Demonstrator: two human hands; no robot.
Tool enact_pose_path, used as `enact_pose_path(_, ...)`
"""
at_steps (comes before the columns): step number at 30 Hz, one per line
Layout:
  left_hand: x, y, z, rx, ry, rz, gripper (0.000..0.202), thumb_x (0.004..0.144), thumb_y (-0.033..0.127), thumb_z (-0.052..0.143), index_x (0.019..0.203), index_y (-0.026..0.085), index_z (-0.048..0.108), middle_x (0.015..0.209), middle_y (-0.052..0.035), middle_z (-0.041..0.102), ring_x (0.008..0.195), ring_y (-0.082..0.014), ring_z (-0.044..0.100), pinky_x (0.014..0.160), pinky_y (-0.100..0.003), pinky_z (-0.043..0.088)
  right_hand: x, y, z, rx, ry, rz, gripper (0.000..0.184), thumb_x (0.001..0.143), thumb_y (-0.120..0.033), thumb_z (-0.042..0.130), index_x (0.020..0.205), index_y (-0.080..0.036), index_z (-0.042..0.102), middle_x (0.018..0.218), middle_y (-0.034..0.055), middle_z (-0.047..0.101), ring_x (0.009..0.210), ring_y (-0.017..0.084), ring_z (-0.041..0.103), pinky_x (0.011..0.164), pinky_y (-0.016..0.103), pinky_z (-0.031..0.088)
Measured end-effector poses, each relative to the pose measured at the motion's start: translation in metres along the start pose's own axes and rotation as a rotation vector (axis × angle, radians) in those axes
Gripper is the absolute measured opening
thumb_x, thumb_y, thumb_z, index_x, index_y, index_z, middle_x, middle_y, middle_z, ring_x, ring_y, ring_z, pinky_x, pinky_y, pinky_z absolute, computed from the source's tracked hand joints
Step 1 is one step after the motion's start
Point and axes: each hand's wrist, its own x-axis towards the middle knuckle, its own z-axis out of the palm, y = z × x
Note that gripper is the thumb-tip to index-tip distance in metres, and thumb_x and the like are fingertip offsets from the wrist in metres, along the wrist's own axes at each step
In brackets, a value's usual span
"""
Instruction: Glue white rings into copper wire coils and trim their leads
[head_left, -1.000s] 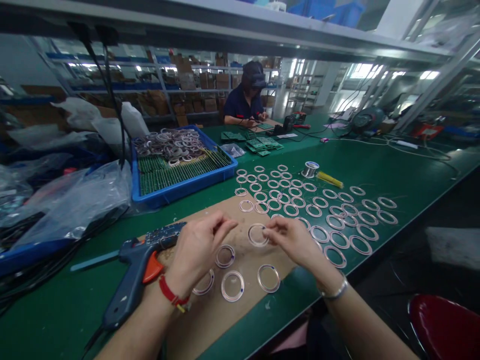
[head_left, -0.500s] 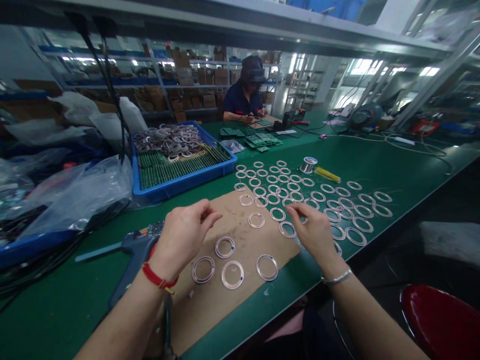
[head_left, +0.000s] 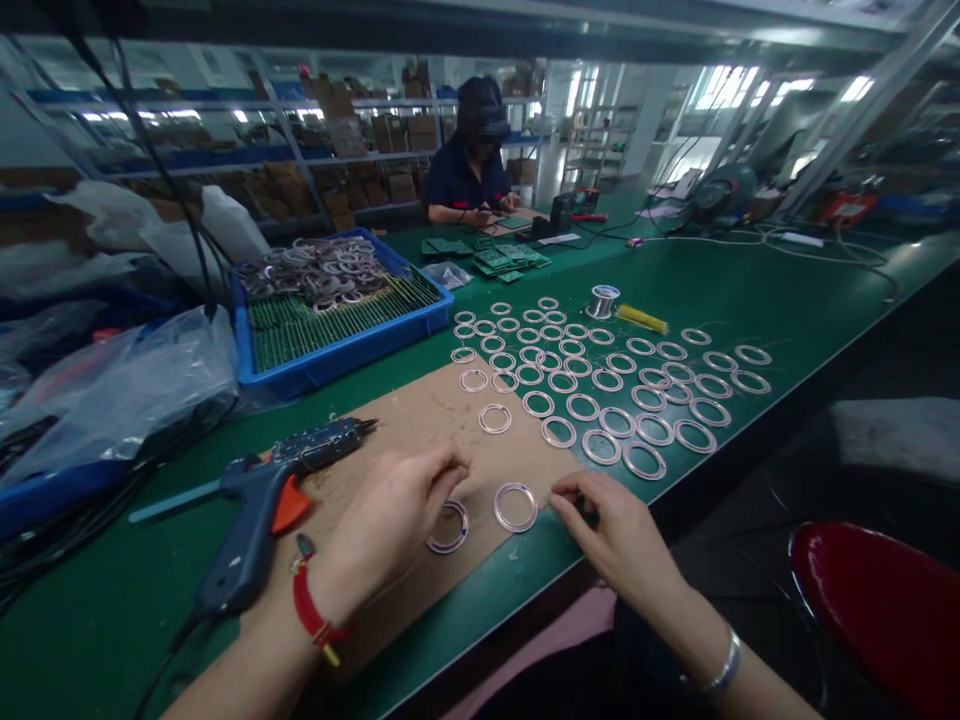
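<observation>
My left hand (head_left: 394, 510), with a red cord on its wrist, is closed in a pinch over the cardboard sheet (head_left: 420, 410). It partly covers a flat pinkish ring (head_left: 466, 527). Thumb and fingertips of my right hand (head_left: 611, 520) are also pinched together, just right of another flat ring (head_left: 535, 507) near the cardboard's edge. Whatever either pinch may hold is too small or hidden to make out. Several similar rings (head_left: 559, 432) lie spread over the green table, and one ring (head_left: 495, 405) is farther back on the cardboard.
A glue gun (head_left: 244, 540) with an orange trigger lies left. Behind it stands a blue tray (head_left: 345, 362) of rings and green boards. A solder wire spool (head_left: 602, 301) and yellow tube (head_left: 642, 319) sit behind the rings. A person (head_left: 471, 160) works across the table.
Both my hands have moved down toward the table's near edge, the right hand also leftward. The view has shifted, and my left hand now covers where some of the near rings lay.
</observation>
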Motion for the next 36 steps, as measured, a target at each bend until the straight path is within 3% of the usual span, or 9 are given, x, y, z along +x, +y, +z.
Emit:
enact_pose_path(5,0.003,0.006,0.017,0.125,0.130,0.105,0.032,0.085,0.035,0.061,0.062,0.014,0.055,0.055,0.0005,0.057,0.047,-0.0114,0.049,0.047,-0.024,0.028,0.023,-0.019,0.016,-0.209,-0.054,0.072,0.019,0.081,-0.033,0.062,0.087,-0.015,0.057,0.089,0.0054,0.057,0.086,0.020,0.052,0.075,0.033,0.040)
enact_pose_path(9,0.005,0.000,0.030,0.102,0.271,0.171,0.033,0.092,0.032,0.050,0.065,0.013,0.055,0.058,-0.0009,0.058,0.050,-0.0107,0.052,0.049,-0.023,0.032,0.035,-0.021,0.016,-0.186,-0.071,0.146,0.003,0.077,-0.019,0.058,0.079,-0.016,0.058,0.082,0.0041,0.059,0.079,0.018,0.054,0.071,0.032,0.039)
enact_pose_path(14,0.007,-0.002,0.040,-0.123,0.373,0.210,0.015,0.091,0.017,0.051,0.101,0.017,0.063,0.090,0.0007,0.069,0.079,-0.0077,0.065,0.071,-0.017,0.046,0.045,-0.007,0.003,0.440,0.032,0.272,0.021,0.078,-0.034,0.062,0.083,-0.015,0.054,0.069,0.0009,0.056,0.062,0.012,0.053,0.059,0.027,0.042)
enact_pose_path(17,0.005,0.000,0.040,-0.164,0.362,0.171,0.007,0.086,0.022,0.060,0.082,0.018,0.064,0.072,0.0043,0.067,0.062,-0.0054,0.061,0.058,-0.015,0.043,0.046,-0.003,-0.002,0.865,0.089,0.294,0.039,0.073,-0.041,0.069,0.095,-0.014,0.051,0.076,0.0006,0.057,0.062,0.008,0.053,0.057,0.021,0.044)
enact_pose_path(20,0.003,0.002,0.040,-0.101,0.368,0.151,0.025,0.088,0.030,0.058,0.068,0.015,0.059,0.053,0.0042,0.056,0.045,-0.0055,0.050,0.046,-0.018,0.034,0.044,-0.007,0.000,1.042,0.114,0.357,0.053,0.069,-0.042,0.074,0.108,-0.013,0.053,0.081,0.0014,0.060,0.062,0.006,0.054,0.057,0.018,0.046)
enact_pose_path(24,0.006,-0.003,0.039,-0.063,0.343,0.109,0.044,0.094,0.039,0.046,0.059,0.014,0.052,0.046,0.0025,0.048,0.040,-0.0063,0.043,0.042,-0.020,0.030,0.042,-0.015,0.007,1.148,0.126,0.406,0.048,0.065,-0.041,0.079,0.094,-0.012,0.054,0.078,0.0011,0.059,0.064,0.006,0.056,0.059,0.017,0.048)
enact_pose_path(28,0.015,-0.018,0.031,-0.088,0.399,-0.038,0.020,0.092,0.023,0.045,0.100,0.017,0.063,0.091,-0.0033,0.066,0.081,-0.0114,0.062,0.077,-0.026,0.049,0.042,-0.023,0.014,1.171,0.113,0.374,0.044,0.067,-0.040,0.078,0.086,-0.012,0.051,0.075,-0.0007,0.057,0.064,0.006,0.056,0.061,0.018,0.050)
enact_pose_path(31,0.018,-0.021,0.025,-0.043,0.408,0.005,0.039,0.089,0.016,0.047,0.127,0.021,0.053,0.127,-0.0072,0.053,0.117,-0.0181,0.050,0.105,-0.042,0.036,0.043,-0.028,0.019,1.169,0.092,0.338,0.040,0.071,-0.039,0.076,0.085,-0.013,0.050,0.074,-0.0013,0.056,0.064,0.006,0.056,0.062,0.018,0.050)
enact_pose_path(36,0.010,0.003,0.038,-0.444,0.103,0.072,0.063,0.081,0.036,0.066,0.137,0.026,0.040,0.121,-0.0049,0.057,0.093,-0.0135,0.058,0.082,-0.029,0.050,0.040,-0.037,0.025,1.177,0.058,0.274,0.036,0.075,-0.039,0.072,0.083,-0.013,0.048,0.076,-0.0007,0.057,0.068,0.007,0.057,0.066,0.021,0.050)
